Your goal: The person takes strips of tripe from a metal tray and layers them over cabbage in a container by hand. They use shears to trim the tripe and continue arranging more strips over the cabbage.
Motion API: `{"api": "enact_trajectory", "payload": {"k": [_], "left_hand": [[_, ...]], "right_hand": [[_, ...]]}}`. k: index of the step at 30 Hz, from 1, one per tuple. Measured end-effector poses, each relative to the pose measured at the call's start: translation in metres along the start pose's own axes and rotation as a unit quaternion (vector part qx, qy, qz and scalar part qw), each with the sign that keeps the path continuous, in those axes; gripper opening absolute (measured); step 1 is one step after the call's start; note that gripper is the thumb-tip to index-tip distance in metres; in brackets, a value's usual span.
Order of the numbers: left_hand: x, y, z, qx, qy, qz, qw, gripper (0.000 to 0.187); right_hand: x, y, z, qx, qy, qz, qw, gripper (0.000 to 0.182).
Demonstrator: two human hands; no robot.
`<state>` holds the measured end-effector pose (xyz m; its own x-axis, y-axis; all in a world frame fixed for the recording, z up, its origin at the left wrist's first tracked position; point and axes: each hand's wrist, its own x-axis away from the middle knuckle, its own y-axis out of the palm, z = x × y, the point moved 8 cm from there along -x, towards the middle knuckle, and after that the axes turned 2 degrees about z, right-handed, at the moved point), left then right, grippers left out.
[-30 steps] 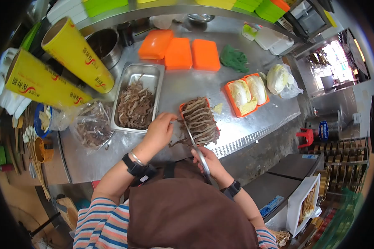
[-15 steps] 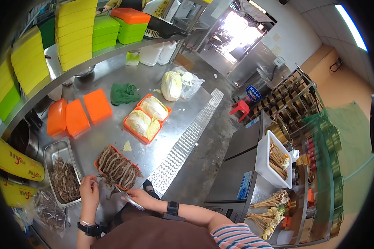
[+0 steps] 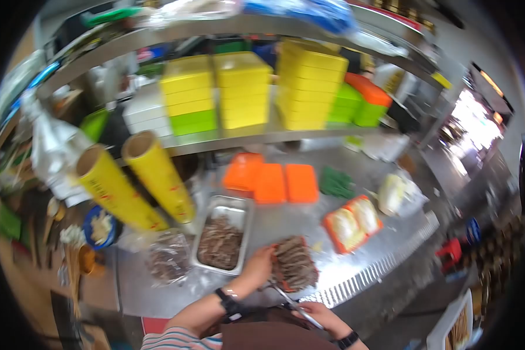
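My left hand [image 3: 261, 265] is at the left edge of an orange tray [image 3: 316, 274], its fingers closed against that edge; blur hides the fingertips. The tray is filled with brown-grey strips [image 3: 296, 262] laid side by side. My right hand [image 3: 324, 319] grips scissors [image 3: 290, 300] whose blades point up and left at the tray's near edge. Left of my left hand stands a steel pan [image 3: 237, 269] with more brown strips [image 3: 219, 242]. A clear plastic bag [image 3: 168, 256] of similar dark strips lies beside the pan.
Orange boxes [image 3: 270, 184], a green cloth [image 3: 336, 184] and an orange tray [image 3: 339, 245] of cabbage halves lie farther back. A whole cabbage [image 3: 391, 193] is at the right. Yellow film rolls [image 3: 160, 175] stand left, below a shelf [image 3: 245, 139] of stacked boxes.
My view has swung left, bringing in the shelf, film rolls and blue bowl. My left hand now meets the tray's left edge. The scissors remain in my right hand near the tray.
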<state>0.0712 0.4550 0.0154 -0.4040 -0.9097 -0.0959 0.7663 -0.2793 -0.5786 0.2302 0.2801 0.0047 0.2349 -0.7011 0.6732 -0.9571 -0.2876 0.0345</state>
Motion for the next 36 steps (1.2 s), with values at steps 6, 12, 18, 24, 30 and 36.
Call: {"api": "enact_trajectory", "payload": {"k": [6,12,18,24,30,36], "left_hand": [[0.001,0.012,-0.011,0.039,-0.019,0.006,0.999,0.048],[-0.004,0.013,-0.02,0.007,0.009,0.035,0.999,0.029],[-0.012,0.008,-0.014,-0.016,0.034,0.038,0.999,0.014],[-0.02,0.01,-0.005,-0.114,0.069,0.004,0.991,0.01],[-0.018,0.011,-0.012,-0.07,0.059,0.005,0.996,0.012],[-0.016,0.013,-0.015,-0.068,0.035,-0.001,0.997,0.014]], "right_hand": [[0.025,-0.01,-0.002,-0.041,0.025,0.027,0.999,0.039],[0.036,-0.027,-0.001,-0.017,0.01,0.105,0.994,0.031],[0.041,-0.025,0.0,-0.116,0.012,0.09,0.989,0.029],[0.029,-0.017,-0.021,-0.099,0.017,0.091,0.991,0.031],[-0.006,-0.014,-0.031,-0.052,0.023,0.082,0.995,0.033],[-0.024,-0.015,-0.028,-0.036,0.034,0.097,0.994,0.031]]}}
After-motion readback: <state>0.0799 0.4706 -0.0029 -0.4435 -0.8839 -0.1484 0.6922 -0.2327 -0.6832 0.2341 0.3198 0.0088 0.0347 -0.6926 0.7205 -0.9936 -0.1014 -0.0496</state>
